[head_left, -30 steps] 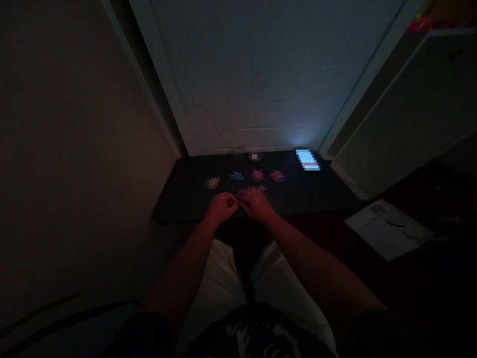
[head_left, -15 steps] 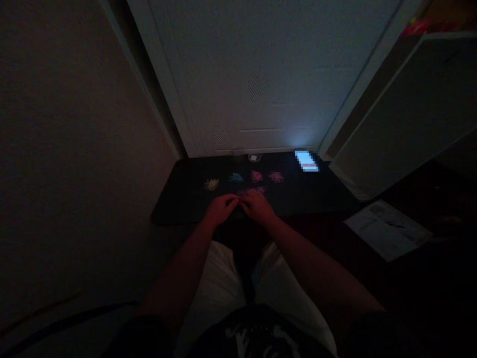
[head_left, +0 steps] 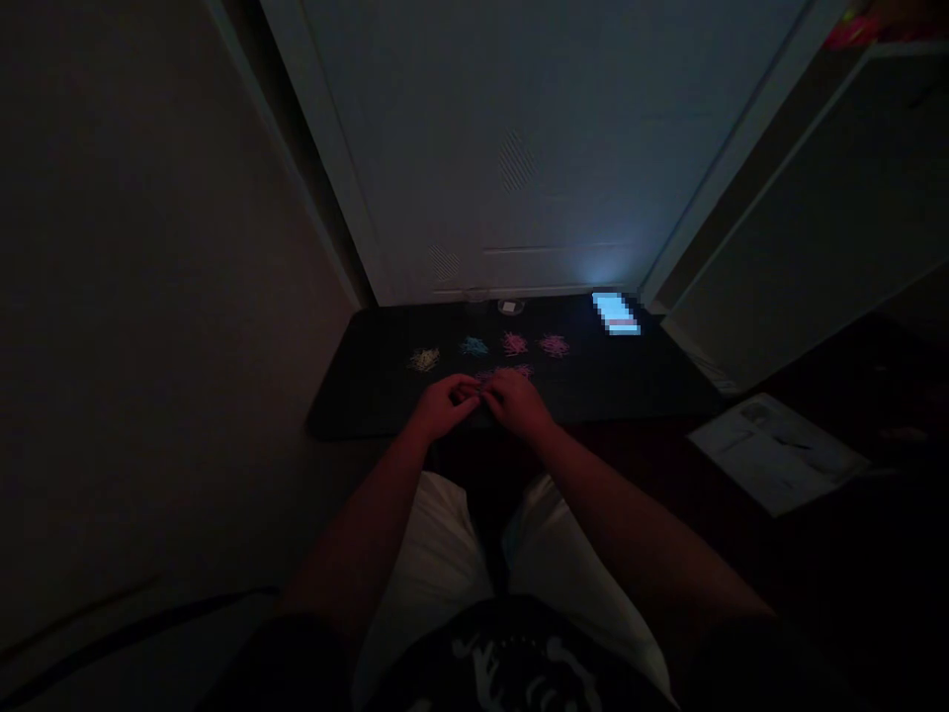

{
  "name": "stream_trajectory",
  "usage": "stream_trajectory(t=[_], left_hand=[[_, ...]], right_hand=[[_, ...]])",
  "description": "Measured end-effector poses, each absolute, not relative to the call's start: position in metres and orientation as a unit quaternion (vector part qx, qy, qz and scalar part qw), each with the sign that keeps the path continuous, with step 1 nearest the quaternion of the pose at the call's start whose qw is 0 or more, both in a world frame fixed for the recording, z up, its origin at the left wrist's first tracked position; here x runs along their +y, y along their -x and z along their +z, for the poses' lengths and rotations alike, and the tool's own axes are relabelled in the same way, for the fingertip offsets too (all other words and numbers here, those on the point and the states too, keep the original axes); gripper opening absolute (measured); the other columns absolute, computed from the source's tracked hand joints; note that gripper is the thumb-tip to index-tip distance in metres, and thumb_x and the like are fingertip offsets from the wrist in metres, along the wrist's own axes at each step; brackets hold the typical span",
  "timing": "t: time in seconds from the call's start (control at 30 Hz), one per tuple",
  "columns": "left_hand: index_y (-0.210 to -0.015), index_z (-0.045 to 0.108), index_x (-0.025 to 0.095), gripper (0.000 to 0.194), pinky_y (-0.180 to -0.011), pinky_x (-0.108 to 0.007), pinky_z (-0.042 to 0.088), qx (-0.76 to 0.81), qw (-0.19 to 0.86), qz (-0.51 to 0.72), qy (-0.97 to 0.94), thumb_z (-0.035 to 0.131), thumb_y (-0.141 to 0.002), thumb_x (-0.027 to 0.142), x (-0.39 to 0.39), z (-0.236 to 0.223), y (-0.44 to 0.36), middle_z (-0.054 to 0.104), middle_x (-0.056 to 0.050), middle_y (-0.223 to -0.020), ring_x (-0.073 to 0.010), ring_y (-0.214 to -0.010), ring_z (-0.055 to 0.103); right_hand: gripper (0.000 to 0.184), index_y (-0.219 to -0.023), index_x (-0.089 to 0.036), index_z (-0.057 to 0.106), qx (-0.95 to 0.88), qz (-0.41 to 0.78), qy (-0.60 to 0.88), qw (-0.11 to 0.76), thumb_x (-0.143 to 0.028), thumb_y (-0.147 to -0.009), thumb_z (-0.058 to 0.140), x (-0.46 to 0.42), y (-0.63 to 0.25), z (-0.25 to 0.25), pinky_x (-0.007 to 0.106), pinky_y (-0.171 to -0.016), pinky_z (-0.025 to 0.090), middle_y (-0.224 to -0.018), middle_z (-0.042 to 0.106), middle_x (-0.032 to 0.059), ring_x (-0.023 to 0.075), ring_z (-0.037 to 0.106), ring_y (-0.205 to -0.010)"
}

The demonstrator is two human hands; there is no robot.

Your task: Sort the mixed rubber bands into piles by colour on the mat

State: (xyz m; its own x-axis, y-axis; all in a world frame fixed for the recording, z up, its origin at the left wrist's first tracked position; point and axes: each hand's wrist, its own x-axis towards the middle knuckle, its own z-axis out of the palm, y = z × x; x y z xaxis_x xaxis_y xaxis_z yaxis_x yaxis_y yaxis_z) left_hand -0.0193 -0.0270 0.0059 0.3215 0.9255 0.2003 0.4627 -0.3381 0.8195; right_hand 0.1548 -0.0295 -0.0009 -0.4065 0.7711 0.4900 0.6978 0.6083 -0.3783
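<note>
Both hands meet at the front edge of a dark low table (head_left: 623, 381). My left hand (head_left: 447, 403) is curled, thumb and fingertips together; whatever it pinches is too small and dark to make out. Against it, my right hand (head_left: 517, 400) is closed in the same way, its fingertips touching or nearly touching the left's. Just beyond the fingers lies a mixed pink and purple pile (head_left: 511, 374) of thin stick-like pieces, partly hidden by the hands. Farther back sit separate small piles: yellowish (head_left: 425, 359), blue (head_left: 474, 346), pink (head_left: 514, 343) and another pink one (head_left: 554, 345).
At the table's back edge are a small round clear lid or dish (head_left: 510, 308) with a white label and a faint clear container (head_left: 476, 296). A lit phone (head_left: 616, 313) lies at the back right. A printed sheet (head_left: 775, 455) rests lower right. A white door (head_left: 534, 198) stands behind.
The view has shifted slightly, so the table appears a little higher and to the right. My left fingers have parted slightly from the thumb; the hands stay together and the piles look the same.
</note>
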Motion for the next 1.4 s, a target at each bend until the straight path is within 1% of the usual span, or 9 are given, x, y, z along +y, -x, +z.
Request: stream_trajectory(t=[0.1, 0.23, 0.6, 0.77, 0.87, 1.0, 1.07, 1.27, 1.4], left_hand=[[-0.101, 0.062, 0.017, 0.032, -0.069, -0.025, 0.047, 0.471, 0.326, 0.342, -0.745, 0.061, -0.071, 0.028, -0.0283, 0.0057, 0.0187, 0.068, -0.004, -0.086, -0.0131, -0.075, 0.06], [-0.096, 0.065, 0.016, 0.028, -0.069, -0.025, 0.047, 0.481, 0.326, 0.345, -0.737, 0.059, -0.074, 0.033, -0.0283, 0.0066, 0.0184, 0.068, -0.004, -0.087, -0.0134, -0.075, 0.061], [-0.093, 0.068, 0.018, 0.026, -0.073, -0.026, 0.047, 0.49, 0.309, 0.347, -0.737, 0.056, -0.077, 0.033, -0.0238, 0.0032, 0.0204, 0.069, -0.004, -0.09, -0.0151, -0.079, 0.061], [-0.093, 0.068, 0.018, 0.025, -0.076, -0.027, 0.047, 0.494, 0.298, 0.351, -0.737, 0.055, -0.078, 0.033, -0.0238, 0.0046, 0.0207, 0.069, -0.004, -0.093, -0.0157, -0.082, 0.062], [-0.092, 0.068, 0.017, 0.025, -0.074, -0.026, 0.047, 0.501, 0.296, 0.346, -0.736, 0.054, -0.078, 0.033, -0.0233, 0.0045, 0.0206, 0.069, -0.004, -0.091, -0.0156, -0.081, 0.062], [-0.091, 0.067, 0.016, 0.026, -0.069, -0.025, 0.047, 0.507, 0.304, 0.336, -0.733, 0.053, -0.078, 0.033, -0.0227, 0.0036, 0.02, 0.069, -0.005, -0.088, -0.0153, -0.078, 0.062], [-0.091, 0.067, 0.016, 0.026, -0.069, -0.025, 0.047, 0.511, 0.303, 0.335, -0.732, 0.053, -0.078, 0.034, -0.0231, 0.0038, 0.0196, 0.07, -0.005, -0.088, -0.0156, -0.078, 0.062], [-0.088, 0.069, 0.016, 0.027, -0.072, -0.027, 0.048, 0.508, 0.298, 0.327, -0.739, 0.053, -0.078, 0.035, -0.0254, 0.0076, 0.0184, 0.07, -0.005, -0.088, -0.0166, -0.079, 0.063], [-0.089, 0.07, 0.016, 0.027, -0.074, -0.028, 0.048, 0.513, 0.293, 0.321, -0.74, 0.054, -0.078, 0.035, -0.0258, 0.0086, 0.0182, 0.07, -0.005, -0.089, -0.0171, -0.079, 0.063]], right_hand=[[0.013, -0.081, -0.018, 0.061, -0.831, 0.058, 0.445, 0.327, -0.021, -0.083, 0.049, -0.0299, -0.1549, -0.0002, 0.032, -0.077, 0.038, -0.083, 0.057, 0.0075, 0.0197, 0.049, -0.084], [0.014, -0.08, -0.017, 0.06, -0.833, 0.061, 0.444, 0.324, -0.022, -0.084, 0.047, -0.0295, -0.1551, -0.0001, 0.032, -0.076, 0.038, -0.082, 0.056, 0.0075, 0.0193, 0.048, -0.082], [0.012, -0.082, -0.017, 0.059, -0.835, 0.055, 0.426, 0.345, -0.022, -0.083, 0.049, -0.028, -0.1553, -0.0035, 0.032, -0.075, 0.039, -0.081, 0.057, 0.0071, 0.0191, 0.048, -0.081], [0.014, -0.084, -0.017, 0.059, -0.833, 0.055, 0.425, 0.348, -0.021, -0.084, 0.046, -0.0305, -0.155, -0.0005, 0.032, -0.076, 0.039, -0.083, 0.058, 0.0077, 0.0193, 0.049, -0.082], [0.014, -0.09, -0.016, 0.059, -0.831, 0.058, 0.429, 0.35, -0.023, -0.082, 0.05, -0.0326, -0.1552, 0.0004, 0.033, -0.078, 0.039, -0.087, 0.059, 0.0083, 0.0201, 0.05, -0.084], [0.031, -0.098, -0.017, 0.057, -0.828, 0.073, 0.43, 0.351, -0.036, -0.074, 0.061, -0.0339, -0.1556, -0.0003, 0.034, -0.08, 0.04, -0.093, 0.059, 0.0081, 0.0211, 0.051, -0.087], [0.035, -0.098, -0.017, 0.057, -0.83, 0.075, 0.433, 0.343, -0.04, -0.073, 0.062, -0.0336, -0.1554, -0.0011, 0.034, -0.08, 0.04, -0.093, 0.059, 0.0081, 0.0215, 0.051, -0.088], [0.024, -0.091, -0.017, 0.059, -0.836, 0.054, 0.45, 0.31, -0.038, -0.08, 0.055, -0.032, -0.1534, -0.0015, 0.033, -0.077, 0.039, -0.088, 0.059, 0.0083, 0.0205, 0.051, -0.084], [0.025, -0.09, -0.016, 0.06, -0.838, 0.051, 0.451, 0.304, -0.039, -0.083, 0.05, -0.0334, -0.1528, 0.0007, 0.032, -0.077, 0.038, -0.086, 0.059, 0.0084, 0.0201, 0.05, -0.083]])
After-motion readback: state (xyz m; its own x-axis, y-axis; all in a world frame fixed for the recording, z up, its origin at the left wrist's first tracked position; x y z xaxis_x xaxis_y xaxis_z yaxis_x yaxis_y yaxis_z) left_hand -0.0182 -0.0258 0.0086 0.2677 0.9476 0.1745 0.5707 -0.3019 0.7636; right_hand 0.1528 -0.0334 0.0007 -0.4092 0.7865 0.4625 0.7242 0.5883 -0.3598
